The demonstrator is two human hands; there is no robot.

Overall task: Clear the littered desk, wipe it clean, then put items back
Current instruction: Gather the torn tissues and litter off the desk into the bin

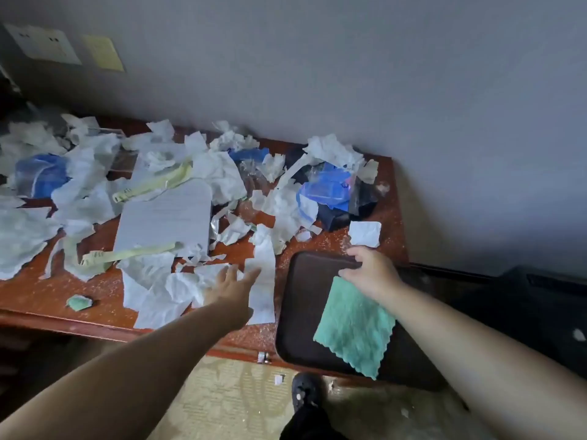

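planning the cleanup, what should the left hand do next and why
Probably curl the left hand onto the crumpled white paper under it and lift it toward the tray. That hand hovers open over the paper, while the right hand grips the tray's far rim.

View: one wide-angle head camera, worn by the person.
Position: above the desk (38,293), at its near edge, toward the right end.
Facing: forward and down; the wall (381,74) fills 10 to 3 o'clock, the desk spreads from 9 o'clock to centre, the floor (228,395) lies at 6 o'clock.
Roll: tilted; the desk's near edge slopes from 8 o'clock down to 5 o'clock.
Nearness: close; both forearms enter from the bottom, left hand (230,289) at 7 o'clock, right hand (371,271) at 4 o'clock on the tray (305,300).
Cut-off: the desk's left end runs out of frame at 9 o'clock; its right end shows at 3 o'clock.
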